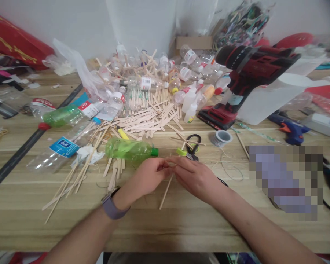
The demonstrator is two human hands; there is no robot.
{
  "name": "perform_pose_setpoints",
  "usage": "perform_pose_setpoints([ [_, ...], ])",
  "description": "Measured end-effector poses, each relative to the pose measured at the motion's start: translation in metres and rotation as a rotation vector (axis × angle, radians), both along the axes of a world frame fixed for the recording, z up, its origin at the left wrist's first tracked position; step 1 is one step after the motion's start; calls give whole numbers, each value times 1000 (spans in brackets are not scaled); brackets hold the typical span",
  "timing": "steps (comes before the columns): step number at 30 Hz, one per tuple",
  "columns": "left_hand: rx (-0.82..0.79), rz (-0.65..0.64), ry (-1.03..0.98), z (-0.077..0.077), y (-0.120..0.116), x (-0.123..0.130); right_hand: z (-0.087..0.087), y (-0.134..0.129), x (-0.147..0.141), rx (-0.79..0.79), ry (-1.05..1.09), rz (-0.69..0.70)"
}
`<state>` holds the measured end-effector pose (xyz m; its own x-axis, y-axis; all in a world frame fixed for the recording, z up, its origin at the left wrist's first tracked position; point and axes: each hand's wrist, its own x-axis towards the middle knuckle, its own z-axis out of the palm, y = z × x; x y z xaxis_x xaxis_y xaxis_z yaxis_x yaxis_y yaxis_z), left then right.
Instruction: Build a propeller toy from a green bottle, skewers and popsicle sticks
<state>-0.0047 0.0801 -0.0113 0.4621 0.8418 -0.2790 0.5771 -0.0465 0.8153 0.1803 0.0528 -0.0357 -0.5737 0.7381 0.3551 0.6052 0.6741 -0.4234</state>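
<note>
My left hand [151,176] and my right hand [198,179] meet fingertip to fingertip over the middle of the table. Both are closed in a pinch, and what lies between the fingertips is too small or hidden to make out. A thin wooden stick [165,192] runs under the fingers; whether they grip it, I cannot tell. Just beyond my right fingers is a yellow-green piece [181,151] by the stick's far part. Black-handled scissors [193,146] lie behind my right hand. A green plastic bottle [128,149] lies on its side beyond my left hand.
Loose craft sticks [145,119] and clear bottles [145,82] crowd the back. A red-black cordless drill [244,77] stands at right, near a spool [221,138] and a blue glue gun [290,130]. A dark bar [24,143] crosses the left side. Long skewers [79,172] lie front left.
</note>
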Motion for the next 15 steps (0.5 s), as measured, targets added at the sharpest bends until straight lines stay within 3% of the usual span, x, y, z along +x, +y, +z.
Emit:
perform_pose_setpoints([
  [3,114,32,79,1,-7,2,2,4,-1,-101,46,-39],
  [9,270,69,160,3,-20,7,0,7,-2,-143,101,-58],
  [15,110,166,10,2,-12,6,-1,6,-4,-143,123,-78],
])
